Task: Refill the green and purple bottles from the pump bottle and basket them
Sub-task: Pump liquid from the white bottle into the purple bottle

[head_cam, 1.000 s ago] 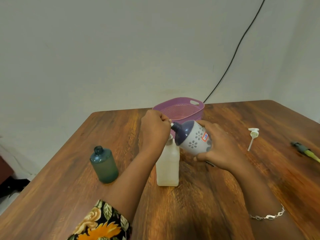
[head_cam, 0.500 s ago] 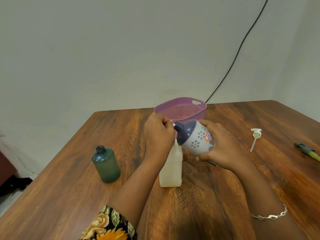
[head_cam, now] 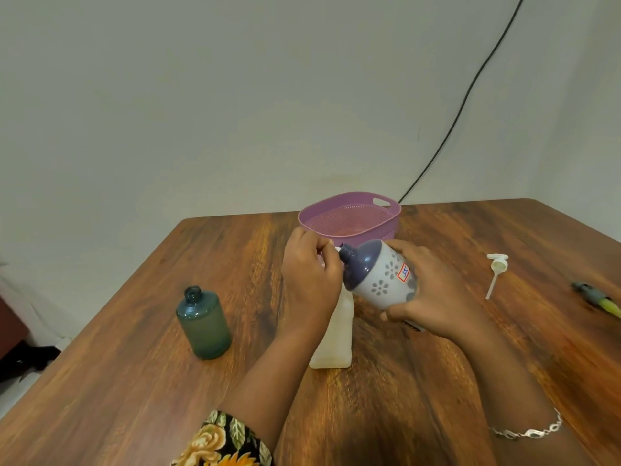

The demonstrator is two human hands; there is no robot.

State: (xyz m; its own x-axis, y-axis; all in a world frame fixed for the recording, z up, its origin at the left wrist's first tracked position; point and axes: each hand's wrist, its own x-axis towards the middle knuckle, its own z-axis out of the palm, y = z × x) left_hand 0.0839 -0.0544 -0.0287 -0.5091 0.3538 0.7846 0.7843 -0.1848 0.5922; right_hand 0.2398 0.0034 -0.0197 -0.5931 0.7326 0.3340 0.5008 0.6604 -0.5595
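My right hand [head_cam: 433, 294] holds the purple bottle [head_cam: 379, 274], white with grey flowers and a dark purple top, tilted with its neck pointing left. My left hand [head_cam: 309, 284] is closed over the top of the translucent pump bottle [head_cam: 334, 344], which stands on the table; a white part shows between its fingertips, right at the purple bottle's neck. The pump bottle's top is hidden by my hand. The green bottle [head_cam: 205, 322] stands uncapped to the left, apart from both hands. The purple basket [head_cam: 349, 196] sits just behind my hands and looks empty.
A white pump head with its tube [head_cam: 496, 267] lies on the wooden table [head_cam: 403, 398] to the right. Near the right edge lies a green and yellow object [head_cam: 601, 299]. A black cable [head_cam: 453, 122] runs down the wall behind the basket.
Both hands keep the same grip and pose. The purple bottle's neck stays against my left fingertips above the pump bottle; only the view has shifted slightly.
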